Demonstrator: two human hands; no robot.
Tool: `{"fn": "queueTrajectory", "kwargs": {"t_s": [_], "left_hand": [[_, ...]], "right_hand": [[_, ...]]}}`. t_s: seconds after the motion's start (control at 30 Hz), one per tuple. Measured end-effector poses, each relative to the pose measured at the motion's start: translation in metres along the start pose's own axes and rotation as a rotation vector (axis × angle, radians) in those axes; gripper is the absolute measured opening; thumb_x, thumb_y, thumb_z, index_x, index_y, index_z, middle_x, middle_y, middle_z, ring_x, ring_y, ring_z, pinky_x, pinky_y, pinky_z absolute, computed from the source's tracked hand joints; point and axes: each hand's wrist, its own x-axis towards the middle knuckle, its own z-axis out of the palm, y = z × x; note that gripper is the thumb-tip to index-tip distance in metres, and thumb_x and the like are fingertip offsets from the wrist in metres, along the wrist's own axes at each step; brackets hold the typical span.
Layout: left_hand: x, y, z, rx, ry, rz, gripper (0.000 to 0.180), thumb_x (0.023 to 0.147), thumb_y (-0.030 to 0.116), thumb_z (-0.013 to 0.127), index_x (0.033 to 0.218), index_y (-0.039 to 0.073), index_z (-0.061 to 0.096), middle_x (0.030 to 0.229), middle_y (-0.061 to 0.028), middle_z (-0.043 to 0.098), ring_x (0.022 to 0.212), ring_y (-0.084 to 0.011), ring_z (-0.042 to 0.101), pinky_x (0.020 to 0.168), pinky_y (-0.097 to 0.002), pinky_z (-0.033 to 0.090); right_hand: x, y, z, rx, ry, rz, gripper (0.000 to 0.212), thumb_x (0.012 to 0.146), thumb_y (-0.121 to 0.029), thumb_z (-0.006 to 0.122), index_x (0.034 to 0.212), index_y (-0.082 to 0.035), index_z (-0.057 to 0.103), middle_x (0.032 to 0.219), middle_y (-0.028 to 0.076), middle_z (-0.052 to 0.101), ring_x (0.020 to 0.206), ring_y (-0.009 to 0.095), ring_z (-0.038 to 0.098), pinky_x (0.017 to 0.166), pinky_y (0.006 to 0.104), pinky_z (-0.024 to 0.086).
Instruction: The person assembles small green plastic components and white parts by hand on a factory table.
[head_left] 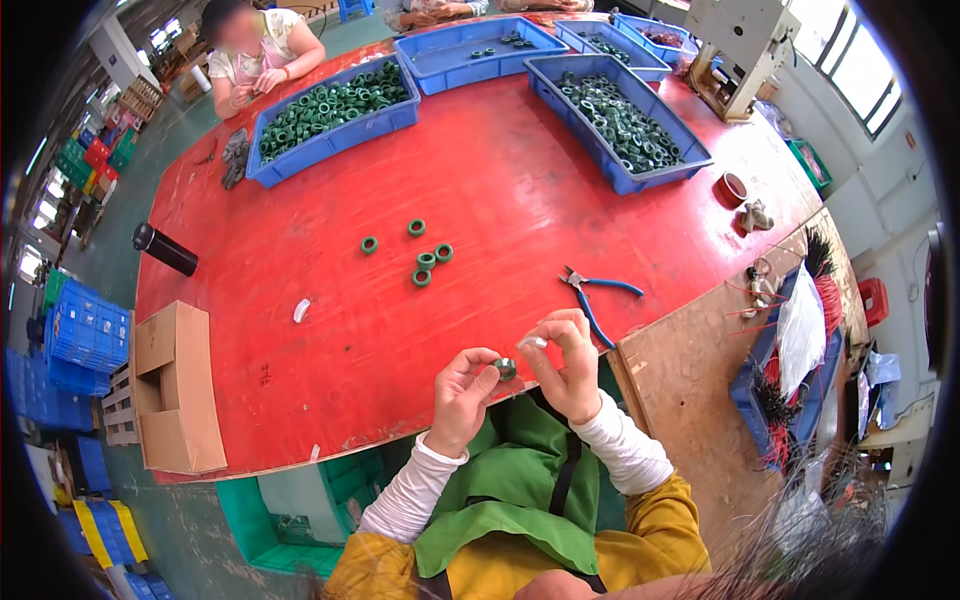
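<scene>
Just above the table's front edge, my left hand (pixel 462 398) is closed, pinching a dark green ring (pixel 504 369) between thumb and fingers. My right hand (pixel 568 368) is raised close beside it on the right, fingers curled together. Something small and whitish (pixel 533 343) shows at its fingertips; I cannot tell whether it is held or wrapped on a finger. Beyond my hands several loose green rings (pixel 421 278) lie on the red tabletop (pixel 330 370). A pair of blue-handled cutting pliers (pixel 590 300) lies with its jaws partly apart, just past my right hand.
Blue trays of green rings stand at the far left (pixel 400 112) and far right (pixel 690 163). A cardboard box (pixel 185 440) stands at the left edge, near a black bottle (pixel 165 249). To the right, a blue bin (pixel 745 390) holds wires. Another person (pixel 262 50) sits across the table.
</scene>
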Motion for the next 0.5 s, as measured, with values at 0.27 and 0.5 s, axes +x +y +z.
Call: {"fn": "queueTrajectory", "kwargs": {"t_s": [0.27,0.5], "left_hand": [[-0.003,0.013,-0.007,0.060,-0.115,-0.145,0.017,0.094,0.009,0.054,0.108,0.001,0.054,0.104,-0.0100,0.061,0.094,-0.0215,0.064,0.083,-0.0426,0.057],[-0.004,0.011,-0.003,-0.047,-0.087,-0.114,0.013,0.093,0.009,0.056,0.104,0.002,0.054,0.101,-0.0088,0.060,0.093,-0.0211,0.064,0.080,-0.0394,0.057]], "right_hand": [[0.000,0.010,0.001,-0.031,-0.209,-0.102,0.020,0.074,-0.004,0.071,0.089,-0.006,0.058,0.082,0.006,0.060,0.085,0.023,0.056,0.075,0.0348,0.042],[-0.027,0.006,0.008,0.751,-0.278,0.800,0.021,0.084,-0.009,0.066,0.099,0.002,0.058,0.087,0.009,0.060,0.087,0.020,0.061,0.071,0.0294,0.050]]}}
